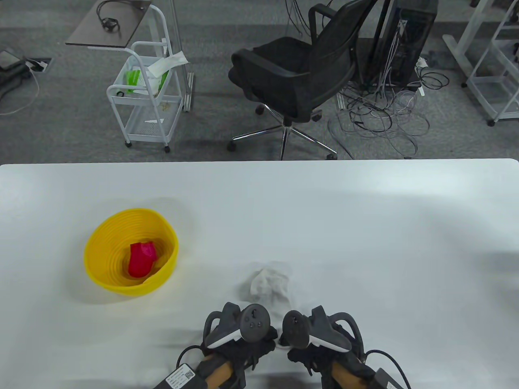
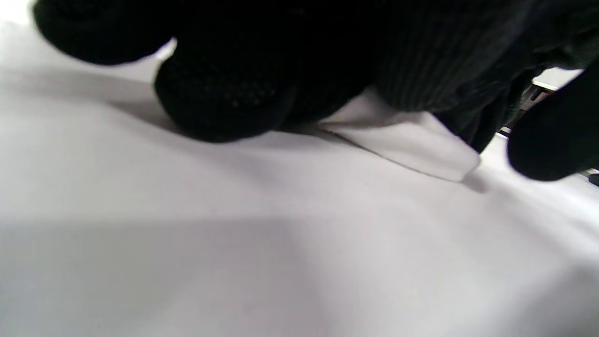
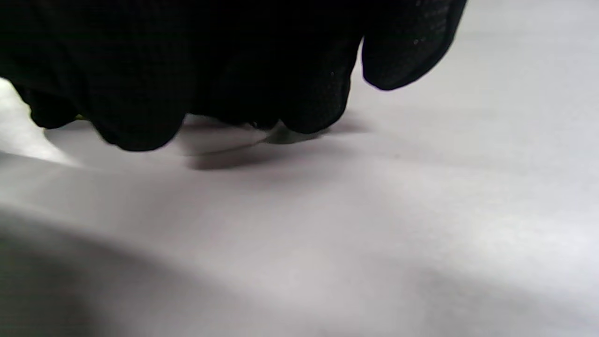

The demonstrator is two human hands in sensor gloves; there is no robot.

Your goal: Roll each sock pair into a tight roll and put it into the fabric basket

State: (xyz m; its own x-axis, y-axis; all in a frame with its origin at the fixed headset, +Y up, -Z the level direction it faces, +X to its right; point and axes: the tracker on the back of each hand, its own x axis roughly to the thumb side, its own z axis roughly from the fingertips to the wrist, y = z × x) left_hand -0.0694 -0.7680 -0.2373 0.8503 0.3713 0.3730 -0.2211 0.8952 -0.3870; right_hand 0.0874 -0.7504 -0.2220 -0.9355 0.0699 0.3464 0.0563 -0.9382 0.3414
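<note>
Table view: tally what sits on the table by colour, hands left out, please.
Yellow: 1, the fabric basket
Red: 1, the rolled sock pair inside the basket
White: 1, the crumpled socks just beyond the hands
Total: 3

Basket (image 1: 106,279) blocks table (image 1: 365,227) front-left, white socks (image 1: 269,283) mid-front, rt half free

A yellow basket (image 1: 106,275) held a red and pink sock roll (image 1: 141,259) at left. White socks (image 1: 271,283) lay crumpled on the white table (image 1: 365,227), beyond black gloves.
</note>
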